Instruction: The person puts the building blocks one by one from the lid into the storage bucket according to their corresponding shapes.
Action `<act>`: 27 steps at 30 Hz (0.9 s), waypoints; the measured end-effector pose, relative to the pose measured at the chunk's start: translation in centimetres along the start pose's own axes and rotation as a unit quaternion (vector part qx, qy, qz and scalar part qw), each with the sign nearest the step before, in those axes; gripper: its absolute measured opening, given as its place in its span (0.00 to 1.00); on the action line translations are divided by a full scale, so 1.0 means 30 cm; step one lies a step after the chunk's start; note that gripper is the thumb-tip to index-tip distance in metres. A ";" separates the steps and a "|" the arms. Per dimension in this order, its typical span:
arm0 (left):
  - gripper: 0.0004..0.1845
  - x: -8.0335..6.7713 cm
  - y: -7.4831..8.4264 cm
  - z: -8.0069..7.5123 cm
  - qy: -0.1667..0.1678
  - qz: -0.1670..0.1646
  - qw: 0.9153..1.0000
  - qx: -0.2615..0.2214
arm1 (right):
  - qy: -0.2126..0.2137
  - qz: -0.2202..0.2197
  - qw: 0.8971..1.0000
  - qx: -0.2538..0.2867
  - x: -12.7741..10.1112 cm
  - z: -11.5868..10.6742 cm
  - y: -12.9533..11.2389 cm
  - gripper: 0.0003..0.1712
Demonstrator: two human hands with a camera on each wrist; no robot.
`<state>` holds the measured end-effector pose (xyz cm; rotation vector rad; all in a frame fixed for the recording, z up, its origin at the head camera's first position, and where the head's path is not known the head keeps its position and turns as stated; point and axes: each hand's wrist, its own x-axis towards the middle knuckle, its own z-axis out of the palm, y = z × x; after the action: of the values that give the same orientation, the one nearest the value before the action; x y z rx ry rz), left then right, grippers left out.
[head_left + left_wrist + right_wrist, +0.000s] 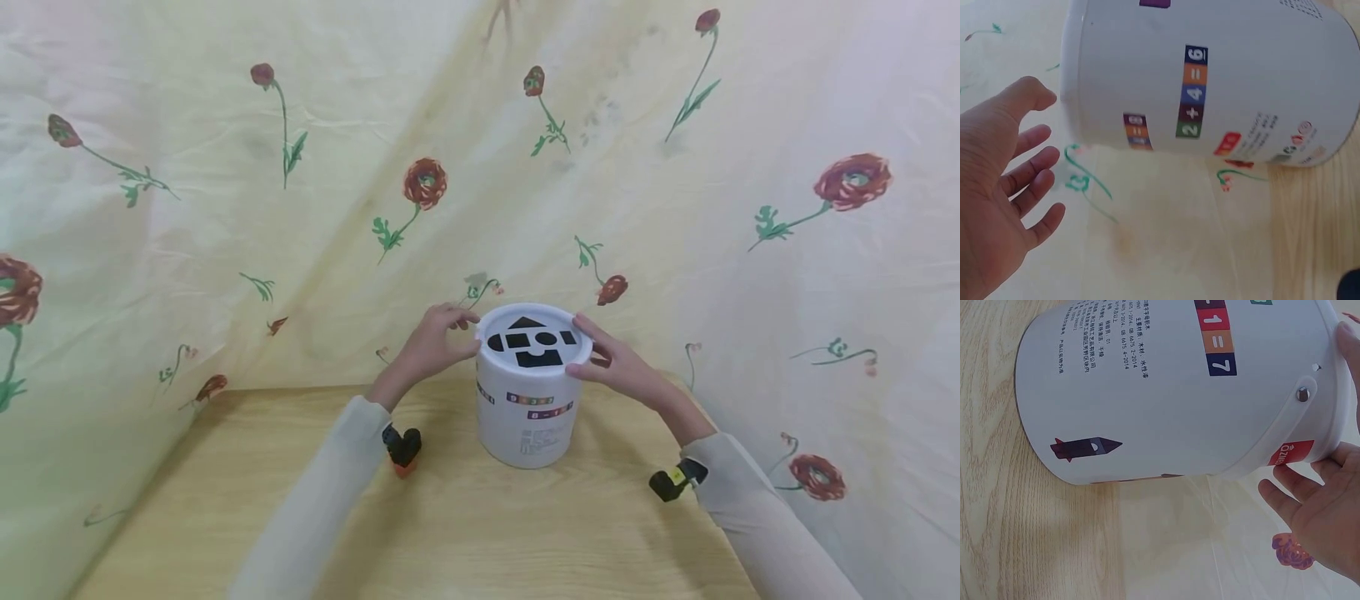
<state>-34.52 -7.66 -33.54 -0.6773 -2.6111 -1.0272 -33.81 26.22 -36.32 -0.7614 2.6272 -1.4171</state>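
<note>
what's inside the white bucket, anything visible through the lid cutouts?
Nothing visible. The white bucket stands on the wooden table with its lid on; the shape cutouts show only black. The left hand and right hand flank the rim, and the opaque walls hide any contents.

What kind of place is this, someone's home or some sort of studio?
Probably a makeshift recording corner rather than a lived-in room. A flowered cloth is hung as a backdrop behind a bare wooden table, and the only thing on it is a white shape-sorter tub, flanked by the left hand and right hand.
</note>
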 end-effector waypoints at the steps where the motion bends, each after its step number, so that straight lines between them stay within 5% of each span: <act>1: 0.22 -0.009 -0.011 -0.006 0.002 0.000 1.000 -0.009 | -0.001 0.000 1.000 0.001 0.001 -0.001 0.000 0.53; 13: 0.20 -0.128 -0.175 -0.051 -0.018 0.003 0.999 -0.047 | -0.010 -0.005 1.000 0.006 -0.001 -0.005 0.004 0.52; 18: 0.19 -0.183 -0.253 -0.051 -0.050 0.004 0.998 -0.048 | -0.011 -0.005 1.000 0.004 -0.004 -0.006 0.002 0.52; 27: 0.23 -0.298 -0.384 -0.034 -0.154 -0.047 0.985 -0.054 | -0.012 -0.005 1.000 0.007 -0.007 -0.005 -0.012 0.52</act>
<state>-32.62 -18.68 -42.93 -0.8033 -2.8920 -1.1830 -33.53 26.26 -35.97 -0.7856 2.5964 -1.4169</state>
